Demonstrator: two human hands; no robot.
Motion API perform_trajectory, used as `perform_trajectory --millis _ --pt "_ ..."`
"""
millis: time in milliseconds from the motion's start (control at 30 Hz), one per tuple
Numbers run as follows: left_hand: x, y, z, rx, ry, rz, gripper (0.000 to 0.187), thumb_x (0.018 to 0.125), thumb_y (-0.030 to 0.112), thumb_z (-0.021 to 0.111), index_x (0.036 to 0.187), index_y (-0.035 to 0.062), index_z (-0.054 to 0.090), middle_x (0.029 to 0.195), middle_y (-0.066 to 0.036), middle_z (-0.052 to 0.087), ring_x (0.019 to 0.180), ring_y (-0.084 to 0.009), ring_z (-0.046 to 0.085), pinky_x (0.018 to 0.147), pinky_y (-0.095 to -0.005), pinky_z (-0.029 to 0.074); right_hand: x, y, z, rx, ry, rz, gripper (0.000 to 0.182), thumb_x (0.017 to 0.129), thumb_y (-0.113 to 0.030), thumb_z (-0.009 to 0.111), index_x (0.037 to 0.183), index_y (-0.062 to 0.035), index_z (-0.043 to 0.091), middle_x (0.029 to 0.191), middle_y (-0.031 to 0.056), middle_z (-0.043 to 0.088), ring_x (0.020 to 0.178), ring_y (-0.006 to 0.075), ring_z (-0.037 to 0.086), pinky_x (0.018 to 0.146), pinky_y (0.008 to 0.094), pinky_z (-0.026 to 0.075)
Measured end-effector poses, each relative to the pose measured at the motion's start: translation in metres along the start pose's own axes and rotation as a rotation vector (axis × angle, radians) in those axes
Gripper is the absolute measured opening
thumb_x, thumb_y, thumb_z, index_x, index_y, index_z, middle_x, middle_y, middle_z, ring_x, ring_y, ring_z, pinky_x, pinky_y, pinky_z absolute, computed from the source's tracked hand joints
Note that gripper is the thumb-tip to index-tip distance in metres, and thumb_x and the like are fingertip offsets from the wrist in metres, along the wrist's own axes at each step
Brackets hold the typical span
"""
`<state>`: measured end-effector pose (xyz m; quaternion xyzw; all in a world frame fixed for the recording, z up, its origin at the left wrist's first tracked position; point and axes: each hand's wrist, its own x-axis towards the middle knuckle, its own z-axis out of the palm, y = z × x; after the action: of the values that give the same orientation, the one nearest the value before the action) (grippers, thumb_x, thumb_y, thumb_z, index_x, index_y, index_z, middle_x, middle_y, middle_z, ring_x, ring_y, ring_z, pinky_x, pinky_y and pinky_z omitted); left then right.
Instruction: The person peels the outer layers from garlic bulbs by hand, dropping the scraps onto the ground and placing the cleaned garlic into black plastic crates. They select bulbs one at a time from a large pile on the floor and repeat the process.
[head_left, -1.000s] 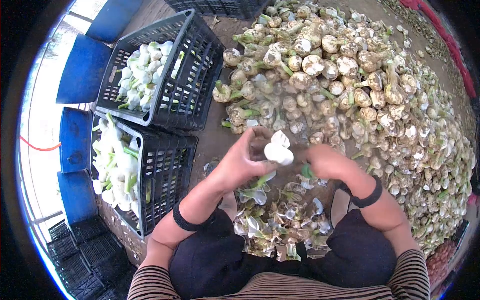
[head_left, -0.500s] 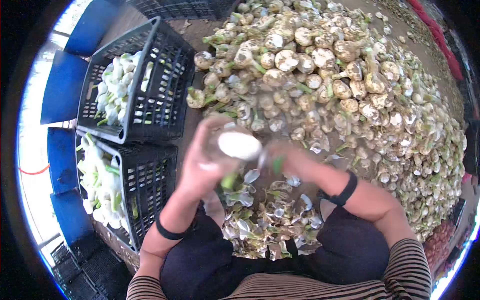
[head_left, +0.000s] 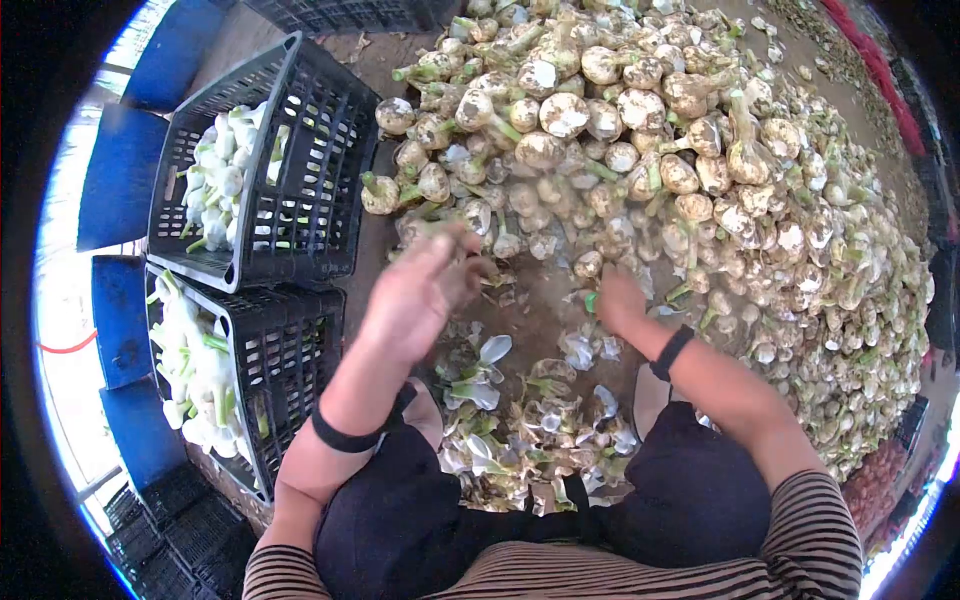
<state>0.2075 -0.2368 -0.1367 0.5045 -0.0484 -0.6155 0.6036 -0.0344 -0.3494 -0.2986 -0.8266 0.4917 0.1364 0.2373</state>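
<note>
My left hand [head_left: 420, 290] hovers at the near left edge of a heap of garlic bulbs [head_left: 565, 115], its fingers loosely bent and apart, slightly blurred, with no bulb visible in them. My right hand [head_left: 622, 302] is closed beside the lower edge of the heap, next to a dirt-covered bulb [head_left: 588, 264]. A bit of green handle [head_left: 591, 301] shows at its fingers, seemingly of a small knife; the rest is hidden. Below and between the hands lie loose white garlic skins [head_left: 480, 385] and trimmings on the ground.
Two black plastic crates stand at the left: the farther crate [head_left: 310, 190] and the nearer crate [head_left: 290, 350] both hold cleaned white garlic. Another dark crate [head_left: 350, 12] is at the back. Blue panels [head_left: 122, 180] line the left side. My knees flank the skins.
The white bulb has left my left hand, which now reaches lower over the heap's edge. My right hand has moved right, away from the left, keeping the green-handled item.
</note>
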Motion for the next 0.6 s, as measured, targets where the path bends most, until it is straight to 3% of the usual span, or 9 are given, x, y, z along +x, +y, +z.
perform_trajectory --millis 33,133,233,333,433,500,533,567,600 --pt "0.001 -0.009 0.006 0.044 0.020 -0.065 0.033 0.093 0.021 0.044 0.121 0.0038 0.046 0.114 -0.010 0.054 0.097 -0.0217 0.055 0.085 -0.0332 0.044 0.006 0.002 0.009 -0.019 0.042 -0.012 0.022 0.073 -0.006 0.058 0.093 -0.0004 0.058 0.099 0.0185 0.059 0.090 0.0350 0.058 0.077 0.0432 0.048" --pt "0.005 -0.030 0.000 0.352 -0.095 -0.246 0.046 0.090 0.019 0.051 0.131 0.0026 0.037 0.112 -0.006 0.054 0.093 -0.0162 0.054 0.076 -0.0268 0.044 0.019 0.002 0.007 -0.036 -0.168 -0.021 0.026 0.072 -0.005 0.057 0.098 -0.0015 0.056 0.095 0.0180 0.059 0.090 0.0340 0.058 0.076 0.0421 0.048" --pt "0.007 -0.054 -0.021 0.574 -0.041 -0.208 0.057 0.088 0.019 0.055 0.136 0.0009 0.029 0.114 -0.006 0.053 0.094 -0.0129 0.053 0.076 -0.0239 0.043 0.009 -0.025 -0.023 -0.027 -0.289 -0.164 0.025 0.071 -0.003 0.056 0.096 -0.0018 0.056 0.092 0.0159 0.059 0.089 0.0334 0.058 0.074 0.0401 0.049" --pt "0.000 -0.049 -0.016 0.635 -0.051 -0.197 0.061 0.088 0.021 0.056 0.137 -0.0009 0.026 0.118 -0.008 0.051 0.096 -0.0123 0.052 0.077 -0.0233 0.043 -0.030 -0.062 -0.069 0.182 -0.015 -0.600 0.019 0.070 -0.001 0.054 0.089 -0.0032 0.058 0.088 0.0140 0.060 0.085 0.0329 0.058 0.072 0.0397 0.048" --pt "-0.007 -0.040 -0.014 0.396 -0.193 -0.088 0.068 0.083 0.023 0.064 0.135 -0.0019 0.029 0.120 -0.009 0.051 0.103 -0.0150 0.051 0.083 -0.0265 0.044 -0.047 -0.082 -0.105 0.287 0.173 -0.755 0.019 0.071 -0.004 0.058 0.090 -0.0049 0.058 0.085 0.0126 0.061 0.082 0.0328 0.057 0.069 0.0396 0.047" --pt "-0.014 -0.030 -0.004 0.128 -0.236 -0.056 0.073 0.075 0.023 0.071 0.132 -0.0020 0.032 0.119 -0.009 0.051 0.110 -0.0170 0.049 0.091 -0.0304 0.042 -0.051 -0.086 -0.121 0.443 0.280 -0.743 0.024 0.071 -0.007 0.061 0.094 -0.0059 0.057 0.084 0.0125 0.060 0.080 0.0330 0.056 0.068 0.0393 0.046" --pt "-0.016 -0.030 -0.002 0.138 -0.239 -0.028 0.070 0.076 0.020 0.070 0.131 -0.0016 0.032 0.119 -0.009 0.051 0.109 -0.0171 0.049 0.092 -0.0311 0.042 -0.051 -0.086 -0.126 0.517 0.331 -0.735 0.027 0.070 -0.008 0.063 0.096 -0.0063 0.056 0.083 0.0125 0.060 0.079 0.0332 0.056 0.068 0.0391 0.046" --pt "-0.018 -0.030 0.000 0.145 -0.241 -0.002 0.067 0.077 0.017 0.069 0.131 -0.0012 0.033 0.119 -0.009 0.051 0.108 -0.0172 0.050 0.092 -0.0318 0.041 -0.053 -0.089 -0.129 0.481 0.361 -0.772 0.031 0.072 -0.013 0.067 0.099 -0.0063 0.054 0.079 0.0119 0.059 0.079 0.0271 0.058 0.067 0.0345 0.046" --pt "-0.020 -0.029 0.002 0.152 -0.240 0.025 0.064 0.079 0.014 0.068 0.131 -0.0007 0.033 0.119 -0.008 0.051 0.107 -0.0173 0.050 0.093 -0.0324 0.041 -0.057 -0.092 -0.134 0.583 0.246 -0.680 0.030 0.074 -0.014 0.067 0.099 -0.0063 0.054 0.080 0.0101 0.059 0.079 0.0240 0.058 0.067 0.0331 0.046"
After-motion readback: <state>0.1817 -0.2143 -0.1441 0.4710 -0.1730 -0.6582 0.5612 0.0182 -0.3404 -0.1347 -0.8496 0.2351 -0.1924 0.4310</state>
